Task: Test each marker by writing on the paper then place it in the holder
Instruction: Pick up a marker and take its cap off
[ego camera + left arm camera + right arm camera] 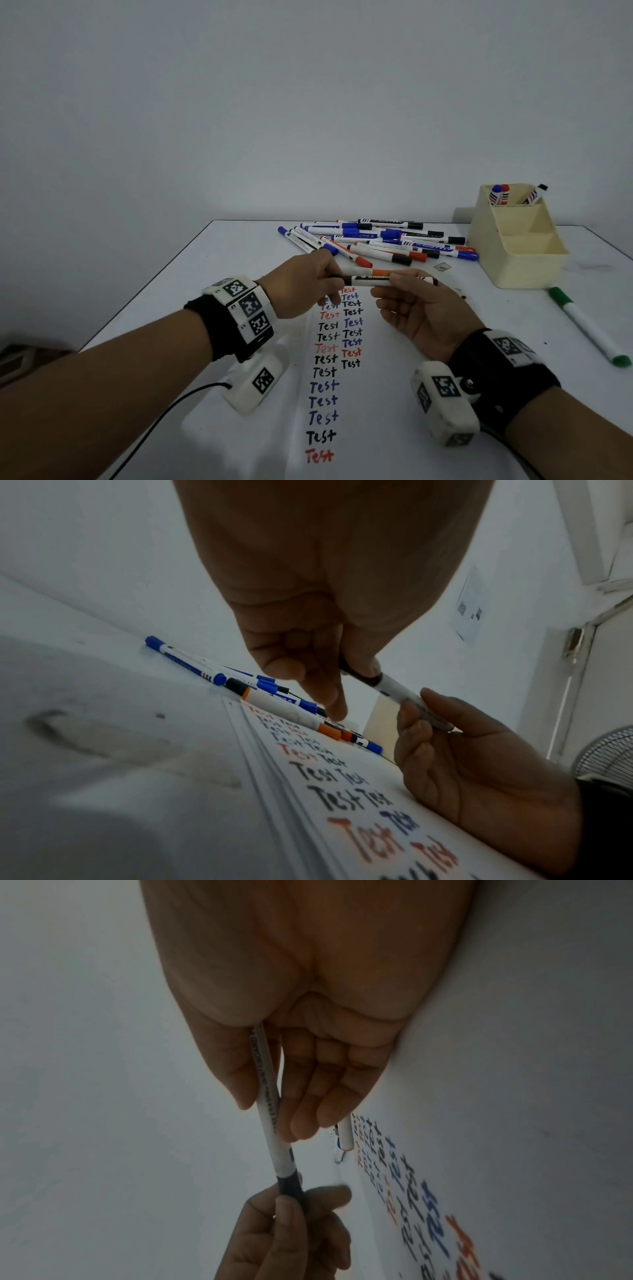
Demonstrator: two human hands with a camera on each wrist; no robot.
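Black whiteboard marker (383, 279) held level above the paper (342, 394), over the rows of "Test". Left hand (305, 281) fingers pinch its black cap; right hand (418, 308) fingers grip the white barrel. Holder (513, 253) on worktop (205, 274), far right.

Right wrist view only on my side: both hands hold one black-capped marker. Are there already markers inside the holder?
Observer: Yes, the head view shows three markers standing in the rear compartment of the cream holder.
Operator: Are untested markers left?
Observer: A pile of markers lies on the table, left of the holder.
Operator: Any lying apart?
Observer: One green marker lies alone, right of the holder.
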